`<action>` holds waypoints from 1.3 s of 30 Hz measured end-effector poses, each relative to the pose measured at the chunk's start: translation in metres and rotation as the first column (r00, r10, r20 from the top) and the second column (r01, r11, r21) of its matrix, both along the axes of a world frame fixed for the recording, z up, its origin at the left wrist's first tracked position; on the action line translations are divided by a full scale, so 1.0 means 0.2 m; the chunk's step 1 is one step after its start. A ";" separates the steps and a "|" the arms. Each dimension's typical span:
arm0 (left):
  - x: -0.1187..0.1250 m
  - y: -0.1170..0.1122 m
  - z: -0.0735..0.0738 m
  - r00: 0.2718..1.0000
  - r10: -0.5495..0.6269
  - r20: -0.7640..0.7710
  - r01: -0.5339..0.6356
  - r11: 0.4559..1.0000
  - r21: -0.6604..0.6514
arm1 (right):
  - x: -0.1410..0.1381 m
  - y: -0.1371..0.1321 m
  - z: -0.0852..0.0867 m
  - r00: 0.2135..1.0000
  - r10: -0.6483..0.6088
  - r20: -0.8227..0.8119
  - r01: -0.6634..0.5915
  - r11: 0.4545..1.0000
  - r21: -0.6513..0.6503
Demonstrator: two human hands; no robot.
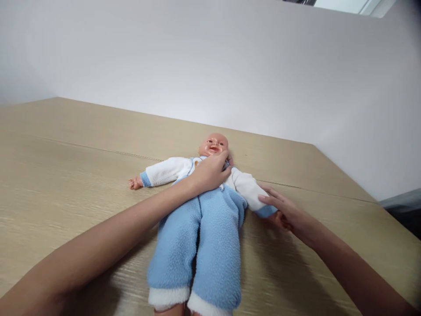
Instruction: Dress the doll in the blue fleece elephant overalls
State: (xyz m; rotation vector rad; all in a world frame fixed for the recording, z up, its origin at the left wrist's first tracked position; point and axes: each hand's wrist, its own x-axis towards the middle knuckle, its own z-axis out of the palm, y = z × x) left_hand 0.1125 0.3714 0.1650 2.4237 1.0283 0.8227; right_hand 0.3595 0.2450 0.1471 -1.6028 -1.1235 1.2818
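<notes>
A baby doll [204, 219] in a light blue fleece romper with white sleeves lies on its back on a wooden table [66, 175], head toward the far wall. My left hand [210, 172] rests on the doll's chest just under its chin, fingers curled against the clothing. My right hand [284, 210] lies over the doll's arm at the blue cuff, fingers stretched out, covering the doll's hand. The doll's other arm [158, 173] stretches out to the left, its small hand bare.
A plain white wall [230, 66] rises behind the table's far edge. The table's right edge runs diagonally at the right, with a dark surface [404, 210] beyond it. A seam crosses the tabletop behind the doll.
</notes>
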 end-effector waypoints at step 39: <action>-0.07 -0.10 0.19 0.909 -0.353 -0.222 0.375 0.925 0.065 | -0.25 0.07 -0.08 0.941 0.226 -0.251 -0.177 0.963 0.204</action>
